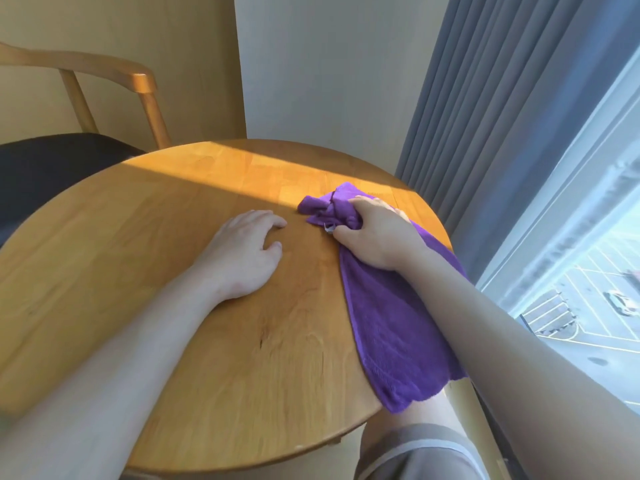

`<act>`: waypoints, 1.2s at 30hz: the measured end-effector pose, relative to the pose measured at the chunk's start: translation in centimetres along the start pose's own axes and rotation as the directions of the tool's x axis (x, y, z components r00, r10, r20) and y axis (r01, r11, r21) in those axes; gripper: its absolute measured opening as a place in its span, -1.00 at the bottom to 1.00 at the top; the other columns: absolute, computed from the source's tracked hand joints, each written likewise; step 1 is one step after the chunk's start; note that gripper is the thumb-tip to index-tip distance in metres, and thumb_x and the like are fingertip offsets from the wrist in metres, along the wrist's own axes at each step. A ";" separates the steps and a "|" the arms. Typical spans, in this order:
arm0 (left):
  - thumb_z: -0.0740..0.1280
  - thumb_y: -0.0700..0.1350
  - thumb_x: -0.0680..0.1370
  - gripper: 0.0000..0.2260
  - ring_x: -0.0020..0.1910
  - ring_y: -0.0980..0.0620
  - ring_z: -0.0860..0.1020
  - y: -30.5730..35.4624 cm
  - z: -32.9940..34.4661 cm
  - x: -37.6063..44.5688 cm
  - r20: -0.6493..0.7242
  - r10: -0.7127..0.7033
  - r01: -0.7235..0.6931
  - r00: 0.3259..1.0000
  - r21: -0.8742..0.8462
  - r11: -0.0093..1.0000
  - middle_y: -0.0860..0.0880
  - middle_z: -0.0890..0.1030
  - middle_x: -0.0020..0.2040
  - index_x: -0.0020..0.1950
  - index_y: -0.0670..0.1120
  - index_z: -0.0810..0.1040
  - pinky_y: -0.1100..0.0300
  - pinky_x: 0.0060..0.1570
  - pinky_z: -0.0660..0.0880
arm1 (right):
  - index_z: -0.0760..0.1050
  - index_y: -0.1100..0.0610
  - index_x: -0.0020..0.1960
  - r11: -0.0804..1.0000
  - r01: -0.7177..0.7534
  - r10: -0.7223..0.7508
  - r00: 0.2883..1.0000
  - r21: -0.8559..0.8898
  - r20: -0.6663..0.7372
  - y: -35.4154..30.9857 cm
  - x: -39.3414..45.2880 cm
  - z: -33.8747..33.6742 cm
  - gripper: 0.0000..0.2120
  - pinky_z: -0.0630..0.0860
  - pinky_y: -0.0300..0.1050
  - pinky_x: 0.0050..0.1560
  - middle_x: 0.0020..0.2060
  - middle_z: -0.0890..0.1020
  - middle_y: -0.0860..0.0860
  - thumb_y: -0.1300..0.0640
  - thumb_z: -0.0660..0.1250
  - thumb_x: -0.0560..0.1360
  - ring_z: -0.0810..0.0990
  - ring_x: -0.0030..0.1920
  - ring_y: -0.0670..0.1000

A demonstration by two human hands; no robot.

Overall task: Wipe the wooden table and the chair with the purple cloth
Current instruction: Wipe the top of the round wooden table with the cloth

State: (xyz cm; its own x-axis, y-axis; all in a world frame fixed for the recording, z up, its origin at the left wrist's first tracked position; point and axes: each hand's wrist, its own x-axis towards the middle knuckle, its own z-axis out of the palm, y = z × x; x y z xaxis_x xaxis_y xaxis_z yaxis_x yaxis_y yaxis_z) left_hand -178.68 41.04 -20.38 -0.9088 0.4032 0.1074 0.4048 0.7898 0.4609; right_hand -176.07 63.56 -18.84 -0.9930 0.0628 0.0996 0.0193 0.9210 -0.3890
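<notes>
Round wooden table (145,271) is filling most of the head view, with a band of sunlight lying across its far side.

Right hand (375,233) is pressing down on the purple cloth (388,317) near the table's right edge, with fingers (360,202) curled and clamped on a bunched-up section of it. The bunched end is poking out past the fingertips toward the table centre, right at the sun/shadow line. A small white tag is showing just under the thumb. The rest of the cloth is trailing back under the wrist and forearm, lying flat along the right rim, with its near corner hanging slightly off the table edge.

Left hand (242,251) is resting palm-down on bare wood, left of the cloth and not touching it. Its fingers are loosely spread and slightly curled, gripping nothing. The two hands are near each other, with a strip of bare tabletop between them.

Wooden chair (114,81) is sitting behind the table at upper left, with a curved armrest and a dark seat cushion (52,164). The table edge is overlapping the cushion in view; can't tell whether they're touching.

Grey-blue curtain (502,109) is hanging to the right of the table, and a window (588,271) beside it is looking out over a parking lot. The person's knee in grey shorts (415,455) is showing just below the table's near-right rim.
</notes>
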 end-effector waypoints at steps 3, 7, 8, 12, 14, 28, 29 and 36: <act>0.19 -0.04 0.66 -0.62 0.56 0.07 0.15 -0.2 0.0 -0.2 0.000 0.001 -0.001 1.000 -0.010 1.000 0.09 0.27 0.56 0.48 0.09 0.38 0.13 0.49 0.06 | 0.26 -0.07 -0.18 0.998 0.002 -0.004 1.000 -0.067 -0.025 -0.6 -1.3 0.5 -0.73 0.31 0.23 0.35 -0.17 0.40 -0.18 -0.21 0.18 0.55 0.44 0.17 0.12; 0.19 -0.07 0.65 -0.61 0.56 0.05 0.15 -0.3 0.0 -0.2 0.001 0.016 -0.016 1.000 -0.018 1.000 0.07 0.26 0.57 0.49 0.09 0.37 0.11 0.50 0.06 | 0.39 0.03 0.37 0.991 0.063 -0.061 0.998 -0.118 0.019 -2.2 -6.4 1.5 -0.46 0.15 0.15 0.53 0.46 0.41 -0.04 -0.26 0.06 0.54 0.25 0.53 0.07; 0.19 -0.11 0.65 -0.61 0.56 0.05 0.15 -0.3 0.0 -0.2 -0.002 0.021 -0.021 1.000 -0.026 0.999 0.06 0.27 0.57 0.49 0.08 0.38 0.12 0.50 0.05 | 0.32 0.01 0.47 0.990 0.094 -0.092 0.995 -0.105 0.027 -2.8 -8.0 1.7 -0.37 0.09 0.13 0.57 0.56 0.30 -0.06 -0.29 0.02 0.52 0.15 0.59 0.04; 0.17 -0.23 0.64 -0.58 0.55 0.05 0.15 -0.6 0.1 0.0 -0.007 0.026 -0.026 1.000 -0.051 0.998 0.06 0.28 0.56 0.47 0.06 0.40 0.17 0.48 0.02 | 0.21 -0.12 0.56 0.984 0.170 -0.168 0.985 -0.055 0.031 -3.7 -12.1 2.5 -0.33 0.00 0.02 0.61 0.60 0.18 -0.18 -0.34 -0.01 0.50 0.02 0.62 -0.10; 0.17 -0.23 0.64 -0.59 0.55 0.06 0.15 -0.6 0.2 0.1 -0.011 0.025 -0.025 1.000 -0.050 0.998 0.07 0.28 0.56 0.47 0.06 0.40 0.18 0.47 0.02 | 0.28 -0.14 0.52 0.984 0.176 -0.175 0.984 -0.035 0.018 -3.5 -11.5 2.2 -0.35 0.03 0.03 0.61 0.58 0.22 -0.21 -0.34 0.03 0.48 0.05 0.61 -0.13; 0.07 0.03 0.69 -0.58 0.58 0.11 0.10 -1.4 -1.0 -2.4 0.058 0.106 -0.115 0.993 0.184 0.976 0.09 0.18 0.61 0.57 0.10 0.25 0.15 0.52 0.04 | 0.26 -0.04 -0.23 0.998 0.046 -0.049 0.997 -0.049 -0.056 -1.3 0.2 1.6 -0.70 0.36 0.23 0.27 -0.23 0.43 -0.15 -0.20 0.21 0.54 0.40 -0.06 0.05; 0.07 0.07 0.69 -0.58 0.57 0.15 0.10 -2.0 -1.2 -3.3 0.054 0.107 -0.115 0.993 0.174 0.978 0.13 0.19 0.60 0.57 0.12 0.25 0.18 0.50 0.03 | 0.31 -0.01 -0.17 0.996 0.038 -0.041 0.998 -0.083 -0.043 -1.8 -0.2 1.7 -0.71 0.35 0.23 0.30 -0.16 0.46 -0.13 -0.19 0.19 0.56 0.43 0.01 0.08; 0.27 -0.02 0.60 -0.67 0.43 0.15 0.32 -2.8 -1.6 -5.1 -0.165 0.071 -0.062 0.984 0.063 0.996 0.16 0.46 0.41 0.37 0.07 0.49 0.16 0.42 0.22 | 0.34 0.01 0.48 0.932 0.356 -0.351 0.934 -0.067 0.066 -5.8 -7.4 3.6 -0.37 0.07 0.05 0.59 0.53 0.35 -0.07 -0.28 0.03 0.52 0.20 0.57 0.01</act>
State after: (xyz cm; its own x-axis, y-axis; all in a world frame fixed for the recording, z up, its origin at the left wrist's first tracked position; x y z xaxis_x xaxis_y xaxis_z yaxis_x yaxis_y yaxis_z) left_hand -175.32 36.05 -20.80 -0.8818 0.3769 0.2834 0.4656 0.7911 0.3966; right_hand -169.26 56.37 -20.67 -0.9418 -0.2903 0.1696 -0.3273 0.9069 -0.2655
